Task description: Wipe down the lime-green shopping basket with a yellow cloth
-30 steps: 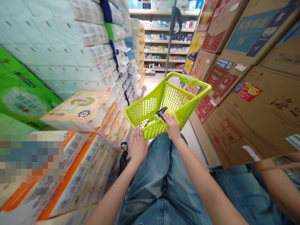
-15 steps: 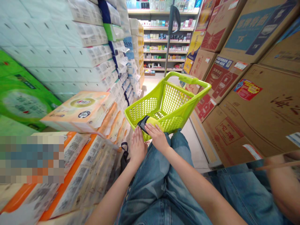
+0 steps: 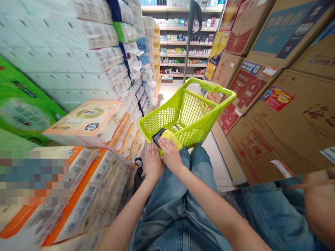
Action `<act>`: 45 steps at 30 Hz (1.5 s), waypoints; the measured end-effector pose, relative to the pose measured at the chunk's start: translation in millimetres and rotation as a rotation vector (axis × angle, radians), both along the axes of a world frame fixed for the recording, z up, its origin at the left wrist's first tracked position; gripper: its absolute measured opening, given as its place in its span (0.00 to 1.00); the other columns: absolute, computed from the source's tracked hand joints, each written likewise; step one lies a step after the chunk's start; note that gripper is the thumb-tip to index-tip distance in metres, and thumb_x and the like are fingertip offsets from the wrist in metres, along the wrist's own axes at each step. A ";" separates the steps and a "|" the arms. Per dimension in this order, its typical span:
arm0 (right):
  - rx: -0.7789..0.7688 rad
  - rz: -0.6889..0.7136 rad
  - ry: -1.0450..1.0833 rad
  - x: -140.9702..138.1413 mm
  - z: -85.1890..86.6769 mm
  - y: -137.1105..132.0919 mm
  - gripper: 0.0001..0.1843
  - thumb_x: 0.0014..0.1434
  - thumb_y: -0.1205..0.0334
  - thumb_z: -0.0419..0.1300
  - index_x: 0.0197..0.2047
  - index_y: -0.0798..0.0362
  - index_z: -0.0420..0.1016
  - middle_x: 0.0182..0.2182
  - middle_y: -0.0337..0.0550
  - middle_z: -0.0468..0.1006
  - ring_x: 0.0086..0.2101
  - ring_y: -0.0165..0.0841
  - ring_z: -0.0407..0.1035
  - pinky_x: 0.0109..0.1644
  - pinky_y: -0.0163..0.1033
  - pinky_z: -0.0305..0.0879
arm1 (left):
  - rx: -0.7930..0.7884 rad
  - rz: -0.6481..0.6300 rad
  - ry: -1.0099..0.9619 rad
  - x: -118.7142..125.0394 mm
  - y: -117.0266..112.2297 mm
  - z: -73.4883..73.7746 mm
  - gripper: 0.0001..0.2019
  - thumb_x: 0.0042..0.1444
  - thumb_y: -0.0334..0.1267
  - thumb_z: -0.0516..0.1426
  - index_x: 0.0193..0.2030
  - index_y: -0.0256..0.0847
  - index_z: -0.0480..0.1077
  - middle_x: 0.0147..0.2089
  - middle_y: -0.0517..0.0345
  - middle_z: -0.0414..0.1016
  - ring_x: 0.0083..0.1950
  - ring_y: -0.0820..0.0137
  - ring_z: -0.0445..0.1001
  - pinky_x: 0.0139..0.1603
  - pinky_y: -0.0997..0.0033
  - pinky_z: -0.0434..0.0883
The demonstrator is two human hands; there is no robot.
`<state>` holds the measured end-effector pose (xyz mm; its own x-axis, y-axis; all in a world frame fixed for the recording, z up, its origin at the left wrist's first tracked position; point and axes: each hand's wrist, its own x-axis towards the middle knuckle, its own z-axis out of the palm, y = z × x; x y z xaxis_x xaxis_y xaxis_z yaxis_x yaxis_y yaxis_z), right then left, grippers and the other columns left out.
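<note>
The biggest things are at the sides. White tissue packs (image 3: 65,62) rise in a high stack in the upper left of the frame, and brown cartons (image 3: 300,129) fill the right side. At the top centre, shelves (image 3: 178,43) carry many small goods. The person's jeans (image 3: 163,209) take the lower middle, with the knees close to a lime-green basket (image 3: 208,123) in the centre. This basket has perforated walls and a raised handle; what supports it is hidden from me. Behind it stands a thin pole with a dark grip (image 3: 193,17).

Then come the two hands. The left hand (image 3: 154,163) lies on the near-left corner of the basket, its fingers straight and together; I cannot tell if the thumb grips below. The right hand (image 3: 169,153) is just beside it, laid flat with slightly parted fingers over the smallest thing, a yellow and dark-grey pad (image 3: 169,133) (perhaps a cloth, I am not sure). The pad rests over the near rim; whether the hand also clamps it, I cannot tell.

Compared with one second ago, the right hand and the pad are further left along this rim, so the pad now covers the part next to the left hand, and the middle part is uncovered.
</note>
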<state>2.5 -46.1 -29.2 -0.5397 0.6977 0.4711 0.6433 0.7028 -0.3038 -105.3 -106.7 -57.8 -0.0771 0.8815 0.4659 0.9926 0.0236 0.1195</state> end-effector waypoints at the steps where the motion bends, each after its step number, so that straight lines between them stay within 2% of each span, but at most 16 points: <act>1: 0.013 0.043 -0.014 -4.2 -2.3 -4.6 0.36 0.58 0.77 0.49 0.69 0.56 0.59 0.68 0.47 0.61 0.69 0.36 0.52 0.73 0.50 0.47 | -0.002 0.001 0.007 -0.8 0.0 -0.2 0.41 0.58 0.31 0.52 0.74 0.22 0.37 0.74 0.28 0.45 0.76 0.52 0.44 0.73 0.49 0.53; 3: 0.032 0.091 -0.037 0.9 -3.7 -2.6 0.36 0.58 0.76 0.49 0.70 0.54 0.59 0.68 0.45 0.60 0.68 0.35 0.52 0.73 0.49 0.47 | -0.007 -0.006 0.012 -1.8 -0.6 0.9 0.41 0.58 0.32 0.52 0.74 0.22 0.37 0.74 0.29 0.46 0.76 0.52 0.44 0.73 0.49 0.53; 5: 0.038 0.085 -0.048 21.3 -0.9 13.0 0.37 0.57 0.78 0.49 0.69 0.52 0.59 0.68 0.43 0.62 0.68 0.33 0.52 0.73 0.49 0.46 | -0.007 -0.019 0.009 -1.8 -1.5 3.1 0.41 0.58 0.33 0.52 0.74 0.21 0.37 0.75 0.30 0.44 0.76 0.52 0.43 0.73 0.50 0.52; 9: 0.011 -0.139 0.013 72.6 11.5 57.4 0.41 0.52 0.82 0.46 0.68 0.52 0.61 0.67 0.42 0.64 0.68 0.34 0.53 0.73 0.50 0.45 | 0.005 -0.024 -0.001 0.3 -2.4 6.1 0.41 0.59 0.34 0.53 0.73 0.20 0.38 0.75 0.31 0.41 0.77 0.53 0.41 0.74 0.51 0.51; 11: -0.004 -0.256 0.047 83.2 16.1 69.6 0.41 0.51 0.82 0.46 0.68 0.53 0.63 0.67 0.43 0.64 0.68 0.35 0.53 0.73 0.52 0.44 | 0.006 -0.016 -0.007 1.6 -2.3 6.2 0.41 0.58 0.33 0.53 0.73 0.20 0.38 0.76 0.31 0.41 0.77 0.53 0.41 0.74 0.51 0.50; 13: -0.019 -0.319 0.064 76.1 17.1 67.8 0.41 0.51 0.82 0.46 0.67 0.55 0.63 0.66 0.45 0.65 0.68 0.37 0.53 0.73 0.53 0.43 | 0.007 -0.012 -0.014 2.4 -2.0 5.6 0.41 0.58 0.33 0.53 0.73 0.19 0.38 0.76 0.31 0.41 0.77 0.53 0.40 0.74 0.51 0.51; 15: -0.033 -0.306 0.063 54.3 13.8 52.5 0.40 0.52 0.82 0.46 0.67 0.58 0.63 0.66 0.48 0.64 0.68 0.38 0.54 0.73 0.53 0.44 | 0.012 -0.014 -0.017 2.3 -1.7 4.6 0.41 0.58 0.33 0.53 0.73 0.19 0.38 0.75 0.30 0.41 0.77 0.53 0.40 0.74 0.51 0.51; 19: -0.017 -0.096 0.012 3.8 0.9 7.9 0.36 0.56 0.79 0.46 0.68 0.58 0.62 0.67 0.46 0.62 0.68 0.36 0.53 0.73 0.51 0.44 | -0.003 -0.006 0.008 0.3 -1.1 2.1 0.40 0.57 0.33 0.53 0.73 0.19 0.40 0.75 0.29 0.43 0.77 0.52 0.42 0.74 0.51 0.51; 21: 0.012 0.003 -0.019 -6.0 -3.2 -4.0 0.35 0.58 0.78 0.48 0.68 0.57 0.61 0.68 0.45 0.61 0.68 0.35 0.52 0.73 0.50 0.44 | -0.020 0.003 0.030 -1.1 -1.0 1.8 0.40 0.56 0.33 0.53 0.72 0.17 0.42 0.74 0.27 0.45 0.76 0.51 0.43 0.73 0.51 0.52; 25: 0.043 0.062 -0.056 21.7 1.3 13.0 0.36 0.58 0.78 0.47 0.69 0.52 0.61 0.67 0.42 0.63 0.68 0.32 0.54 0.74 0.50 0.42 | -0.016 -0.011 0.028 -2.8 -1.9 4.3 0.40 0.57 0.33 0.53 0.72 0.19 0.41 0.75 0.29 0.45 0.77 0.53 0.43 0.74 0.52 0.51; 29: 0.021 -0.151 -0.001 72.7 15.1 54.1 0.40 0.53 0.81 0.47 0.68 0.51 0.62 0.66 0.42 0.65 0.67 0.33 0.55 0.73 0.52 0.42 | 0.001 -0.028 0.004 -1.1 -3.2 7.7 0.41 0.57 0.34 0.54 0.73 0.19 0.40 0.75 0.31 0.43 0.77 0.54 0.42 0.74 0.52 0.51; 31: 0.007 -0.251 0.022 83.0 19.3 63.9 0.41 0.51 0.82 0.46 0.68 0.51 0.63 0.66 0.43 0.65 0.67 0.35 0.55 0.73 0.54 0.42 | 0.011 -0.021 -0.007 0.5 -3.2 8.1 0.41 0.57 0.34 0.54 0.73 0.18 0.40 0.75 0.30 0.43 0.77 0.54 0.41 0.74 0.52 0.50; 35: -0.003 -0.288 0.025 54.2 12.3 41.7 0.40 0.53 0.81 0.47 0.68 0.53 0.62 0.66 0.45 0.64 0.67 0.37 0.55 0.73 0.55 0.41 | 0.023 -0.013 -0.009 1.6 -1.6 4.5 0.41 0.58 0.34 0.53 0.73 0.19 0.39 0.75 0.31 0.42 0.77 0.53 0.41 0.74 0.51 0.52; 40: 0.044 -0.011 -0.017 2.9 -3.6 -4.9 0.34 0.60 0.76 0.49 0.69 0.52 0.60 0.67 0.45 0.63 0.67 0.34 0.54 0.73 0.51 0.42 | -0.005 0.001 0.025 -1.7 0.2 -1.0 0.40 0.56 0.32 0.53 0.72 0.19 0.41 0.75 0.29 0.45 0.76 0.53 0.44 0.74 0.51 0.51; 42: 0.051 0.031 -0.032 5.3 -2.2 -3.2 0.33 0.61 0.75 0.50 0.68 0.50 0.61 0.66 0.44 0.64 0.67 0.33 0.55 0.74 0.51 0.39 | -0.007 -0.002 0.022 -2.8 -0.2 -0.3 0.40 0.56 0.33 0.53 0.73 0.20 0.41 0.75 0.30 0.45 0.76 0.53 0.44 0.74 0.51 0.51; 45: 0.045 -0.024 -0.031 34.0 6.3 22.2 0.34 0.59 0.78 0.48 0.67 0.48 0.62 0.65 0.42 0.67 0.67 0.32 0.56 0.74 0.52 0.37 | 0.002 -0.024 0.006 -3.2 -1.9 3.2 0.41 0.57 0.33 0.53 0.73 0.21 0.39 0.75 0.32 0.45 0.77 0.55 0.43 0.74 0.51 0.51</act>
<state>36.5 -23.9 -22.9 -0.5376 0.6894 0.4856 0.6689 0.6992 -0.2522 -108.5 -108.6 -54.6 -0.0529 0.8821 0.4681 0.9935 -0.0007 0.1136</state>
